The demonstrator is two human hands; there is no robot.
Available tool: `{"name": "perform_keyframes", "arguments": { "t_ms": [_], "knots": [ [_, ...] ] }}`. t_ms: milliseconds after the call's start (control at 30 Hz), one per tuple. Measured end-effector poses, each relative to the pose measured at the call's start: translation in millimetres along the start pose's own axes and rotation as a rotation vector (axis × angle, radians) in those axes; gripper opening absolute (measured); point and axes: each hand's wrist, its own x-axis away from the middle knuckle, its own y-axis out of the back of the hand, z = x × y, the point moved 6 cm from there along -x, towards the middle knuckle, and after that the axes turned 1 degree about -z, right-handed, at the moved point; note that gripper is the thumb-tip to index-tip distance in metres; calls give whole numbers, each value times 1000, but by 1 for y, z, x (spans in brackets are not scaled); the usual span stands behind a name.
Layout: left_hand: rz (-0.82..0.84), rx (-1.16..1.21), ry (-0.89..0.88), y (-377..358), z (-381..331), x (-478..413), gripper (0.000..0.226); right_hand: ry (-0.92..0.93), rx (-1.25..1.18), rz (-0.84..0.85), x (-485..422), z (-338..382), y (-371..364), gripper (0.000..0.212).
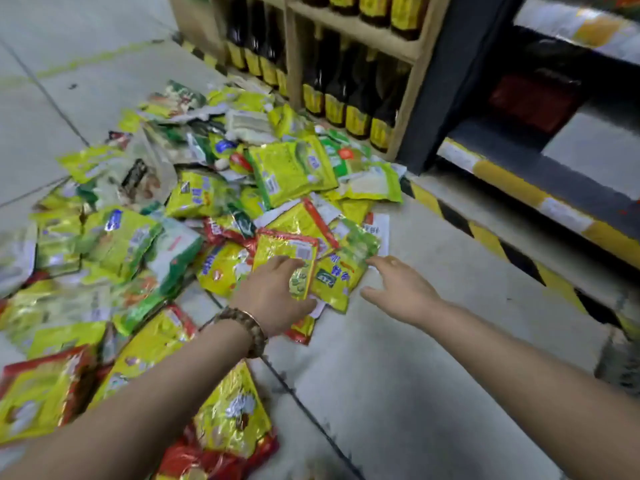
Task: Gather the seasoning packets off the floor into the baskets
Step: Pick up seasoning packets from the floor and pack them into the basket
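Here the left hand (272,294), with a bead bracelet (246,327) on its wrist, lay on the near edge of the heap of seasoning packets (194,199). Its fingers were curled over the lower edge of a red-edged packet (285,247) and its thumb sat below, so it looked to be pinching that packet. The right hand (398,289) was released, fingers straight, its tips just beside a green-yellow packet (337,275) that lay between the two hands and partly under the red-edged one.

The rest of the heap spread away to the left of the left hand and beyond both hands, all of it on the floor (398,375), reaching to the foot of a shelf of dark bottles (346,98) beyond the hands. No baskets were in view, so most of the job appeared undone.

To do this step well, the right hand would probably best slide its fingers under the green-yellow packet and press it toward the left, so both hands close on a stack. The film looked glossy and likely slippery; a loose hold could let packets fan out and drop.
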Motion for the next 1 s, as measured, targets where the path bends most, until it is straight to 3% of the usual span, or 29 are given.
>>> {"name": "perform_keyframes", "arguments": {
  "t_ms": [200, 300, 467, 533, 600, 700, 733, 800, 867, 1000],
  "knots": [
    [-24, 79, 180, -41, 83, -13, 65, -98, -323, 81, -74, 32, -81, 47],
    [-48, 127, 252, -53, 108, -27, 62, -198, -536, -32, -102, 45, -104, 18],
    [-135, 301, 322, -62, 130, -42, 52, -309, -828, -230, -117, 55, -126, 20],
    [-199, 439, 352, -65, 137, -41, 51, -234, -965, -210, -112, 59, -134, 8],
    [-247, 589, 391, -71, 142, -37, 58, -98, -1090, -143, -104, 59, -131, 17],
    [-191, 949, 431, -87, 143, -28, 90, 57, -1294, -6, -95, 57, -117, 23],
    [-150, 1076, 429, -93, 141, -26, 90, 73, -1316, 33, -94, 56, -115, 22],
    [-77, 1302, 411, -110, 130, -21, 65, 104, -1270, 119, -94, 61, -112, 22],
    [-90, 1422, 444, -123, 120, -16, 49, 129, -1038, 137, -100, 69, -108, 20],
    [-249, 1507, 704, -148, 128, 1, 21, 255, -313, -154, -140, 83, -62, 42]
  ]
}}
